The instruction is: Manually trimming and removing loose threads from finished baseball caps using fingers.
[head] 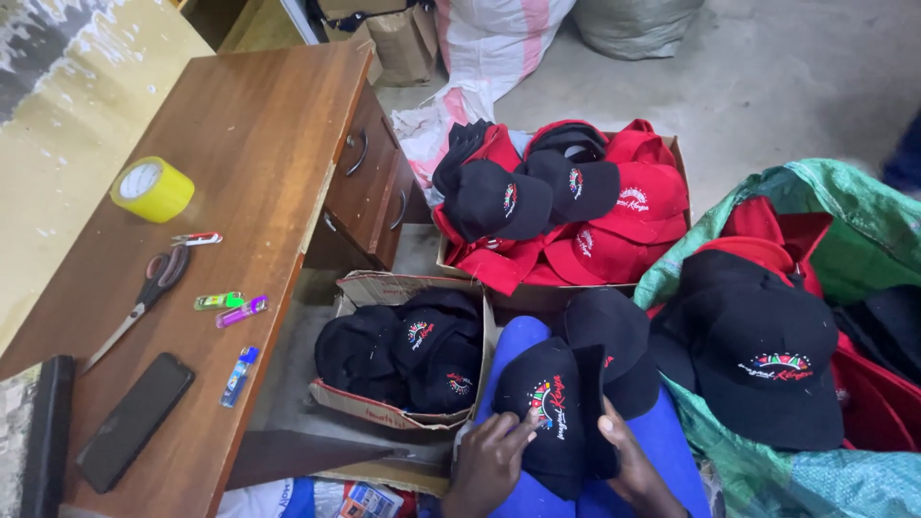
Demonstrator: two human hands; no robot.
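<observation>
Wooden desk point(240, 144) and grey concrete floor point(796, 77) are framing a lap where the left hand point(491, 459) and right hand point(638, 465) are both gripping a black embroidered cap point(552, 408), lying beside a cardboard box point(384, 414) of caps.

A small open cardboard box point(384, 412) sits on the floor beside a wooden desk, holding black caps. Behind it, a larger cardboard box point(677, 153) holds red and black caps. At right, a green woven sack point(863, 221) lies open with more caps. At the top stand a brown paper bag point(403, 43), a white and pink sack point(499, 38) and a grey sack point(633, 24). A black phone point(134, 420), screen dark, lies on the desk.
</observation>
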